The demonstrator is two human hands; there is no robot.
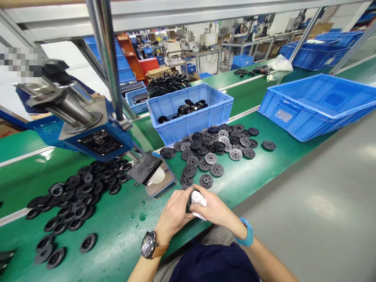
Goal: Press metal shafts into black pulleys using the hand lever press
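Note:
Close to the bench's near edge, both of my hands meet in front of my body. My right hand (216, 208) is closed around a crumpled white cloth or tissue (199, 200). My left hand (175, 209) curls around a dark round piece (189, 200), which looks like a black disc, mostly hidden by the fingers. The cloth touches or nearly touches that piece. Just beyond my hands lie loose black slotted discs (206, 181). Left of them is the press base (161, 191) with a white rounded block (158, 176) on it.
A blue hand press (100, 143) with a steel column stands at left. Black ring-shaped parts (79, 196) are heaped on the green bench (123, 235). A blue bin (190, 125) holds black parts. Another blue bin (317, 105) stands at right by the bench edge.

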